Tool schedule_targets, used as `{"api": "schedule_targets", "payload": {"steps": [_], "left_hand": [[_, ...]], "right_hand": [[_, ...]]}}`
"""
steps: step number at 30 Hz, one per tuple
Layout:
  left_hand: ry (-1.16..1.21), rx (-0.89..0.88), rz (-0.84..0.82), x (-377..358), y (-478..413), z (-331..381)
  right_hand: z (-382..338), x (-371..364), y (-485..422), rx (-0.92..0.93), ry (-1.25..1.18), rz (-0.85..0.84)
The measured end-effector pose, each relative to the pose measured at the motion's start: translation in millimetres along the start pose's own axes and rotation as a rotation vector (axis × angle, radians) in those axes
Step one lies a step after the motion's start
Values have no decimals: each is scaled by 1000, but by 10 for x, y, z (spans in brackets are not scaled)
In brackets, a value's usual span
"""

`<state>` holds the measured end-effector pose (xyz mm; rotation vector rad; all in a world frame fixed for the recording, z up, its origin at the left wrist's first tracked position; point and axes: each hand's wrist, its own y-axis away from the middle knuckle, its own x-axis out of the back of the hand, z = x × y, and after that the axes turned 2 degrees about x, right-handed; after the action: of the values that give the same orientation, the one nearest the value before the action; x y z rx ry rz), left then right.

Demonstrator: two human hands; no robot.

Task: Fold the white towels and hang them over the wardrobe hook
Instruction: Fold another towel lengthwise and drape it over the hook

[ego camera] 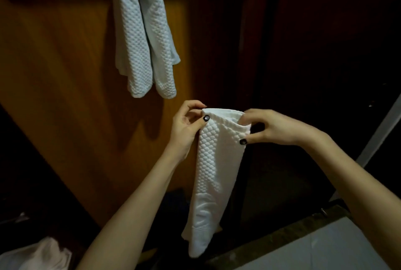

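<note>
A white quilted towel (213, 174) hangs folded lengthwise in front of me, held up by its top edge. My left hand (187, 123) pinches the top left corner between thumb and fingers. My right hand (271, 127) pinches the top right corner. Higher up, a second white textured towel (143, 37) hangs folded against the orange-brown wardrobe door (65, 79); the hook that carries it is out of view above the frame.
A dark gap between wardrobe panels (262, 53) runs down behind my hands. Pale cloth (36, 255) lies at the bottom left. A light tiled floor (325, 248) with a dark threshold strip shows at the bottom right.
</note>
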<state>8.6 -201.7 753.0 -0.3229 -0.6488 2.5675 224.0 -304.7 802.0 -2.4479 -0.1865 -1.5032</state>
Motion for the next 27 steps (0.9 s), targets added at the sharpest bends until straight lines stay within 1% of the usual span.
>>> {"api": "schedule_targets", "payload": {"steps": [2,8,11,14,16,18,20,23,27], "left_hand": [[-4,16,40,103,0,10],[-200,-69,99,324,-150,145],[-317,-122,125,382,-235,235],[-433,-163,95,416,-333,287],[-521,-191,76,402,-385,308],[-598,-210,75,369,-424,316],[-606,-200,75,330,-458,332],[-530,-146,28,342,-514,369],[-363,-78,-135,292,-442,322]], "right_hand": [[-58,-116,-75,50,-3,-24],[-106,-185,-346,46,-142,199],[-117,-213,-550,68,-252,339],[-119,-214,-723,104,-370,465],[-120,-174,-790,144,-485,514],[-129,-130,-816,204,-544,548],[-152,-88,-814,266,-586,546],[-177,-1,-804,312,-613,513],[-163,121,-819,299,-629,570]]}}
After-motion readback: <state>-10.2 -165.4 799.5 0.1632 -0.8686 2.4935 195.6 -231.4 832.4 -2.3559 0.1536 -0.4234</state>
